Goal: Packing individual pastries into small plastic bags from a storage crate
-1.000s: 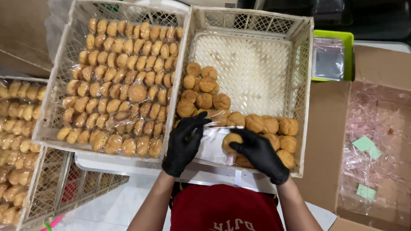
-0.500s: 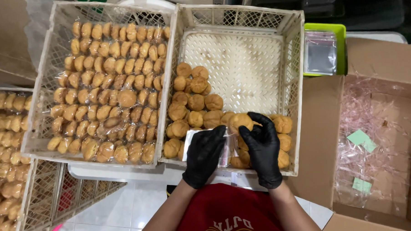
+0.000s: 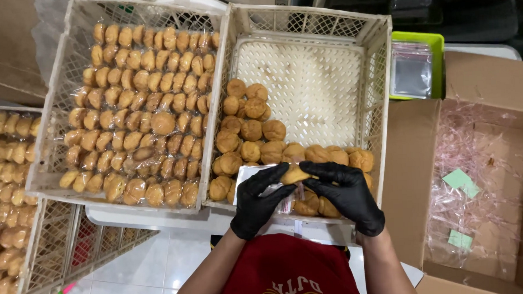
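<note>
Holding a round golden pastry [image 3: 294,174] between them, both black-gloved hands are working just above the near edge of the right-hand white plastic crate [image 3: 381,102]. The left hand [image 3: 259,200] is curling its fingers around a small clear plastic bag [image 3: 257,179], gripping it from below while its fingertips are touching the pastry's left side. The right hand [image 3: 347,193] is closing thumb and fingers on the pastry's right side, the rest of the hand arching over loose unwrapped pastries [image 3: 252,133] that are lying heaped in the crate's near half. The far half of that crate is showing bare lattice floor. Just beside it on the left, a second crate [image 3: 60,113] is sitting packed with rows of bagged pastries [image 3: 138,110], and a third crate [image 3: 45,259] with more is lying at the far left. To the right, an open cardboard box [image 3: 412,159] is holding pinkish plastic wrap [image 3: 477,174], and a green tray [image 3: 438,48] of clear bags is standing behind it.
</note>
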